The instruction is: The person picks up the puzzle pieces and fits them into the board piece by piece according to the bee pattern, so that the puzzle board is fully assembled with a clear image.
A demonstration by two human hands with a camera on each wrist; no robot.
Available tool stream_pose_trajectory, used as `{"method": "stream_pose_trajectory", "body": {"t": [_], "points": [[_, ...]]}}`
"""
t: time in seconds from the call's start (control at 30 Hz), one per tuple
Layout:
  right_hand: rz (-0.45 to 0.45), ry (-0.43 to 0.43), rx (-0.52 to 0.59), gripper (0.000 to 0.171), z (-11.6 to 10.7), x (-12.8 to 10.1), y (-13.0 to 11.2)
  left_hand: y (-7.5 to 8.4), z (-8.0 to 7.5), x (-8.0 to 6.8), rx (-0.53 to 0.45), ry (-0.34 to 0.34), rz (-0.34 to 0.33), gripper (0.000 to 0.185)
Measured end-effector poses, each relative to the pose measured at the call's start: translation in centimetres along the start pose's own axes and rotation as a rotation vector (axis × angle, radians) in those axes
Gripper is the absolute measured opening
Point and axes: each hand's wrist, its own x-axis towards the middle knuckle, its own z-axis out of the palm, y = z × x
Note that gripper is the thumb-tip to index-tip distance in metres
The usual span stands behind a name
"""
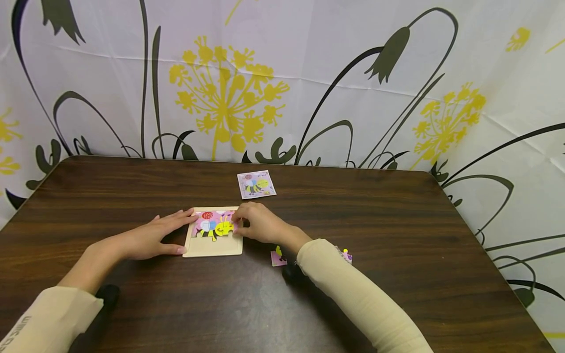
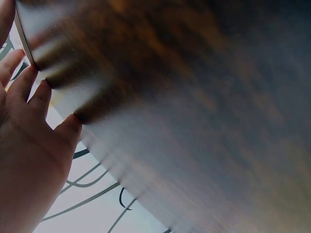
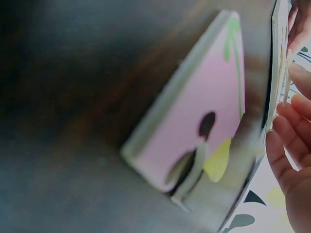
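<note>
A big brown wooden table (image 1: 397,274) fills the lower part of the head view. Its corners are round and its top shines a little. Behind it, at 12 o'clock, hangs a white curtain (image 1: 335,63). It has yellow puffy flowers at 11 and 2 o'clock and long dark curvy stems.

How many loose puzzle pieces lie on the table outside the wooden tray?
2: one pink piece just left of the right forearm, another peeking out on the forearm's right. The arm may hide more.

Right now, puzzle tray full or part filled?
Part filled: the puzzle tray shows bee pieces across its top, bare wood below.
</note>
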Motion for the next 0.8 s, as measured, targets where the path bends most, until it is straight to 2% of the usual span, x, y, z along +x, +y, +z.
{"method": "stream_pose_trajectory", "body": {"t": [0.37, 0.8], "points": [[0.032, -0.027, -0.030, 0.024, 0.00, 0.09, -0.26, -0.11, 0.06, 0.01, -0.004, 0.001, -0.004, 0.083], [0.011, -0.035, -0.072, 0.025, -0.13, -0.06, -0.34, 0.09, -0.04, 0.06, -0.001, -0.001, -0.008, 0.083]]}}
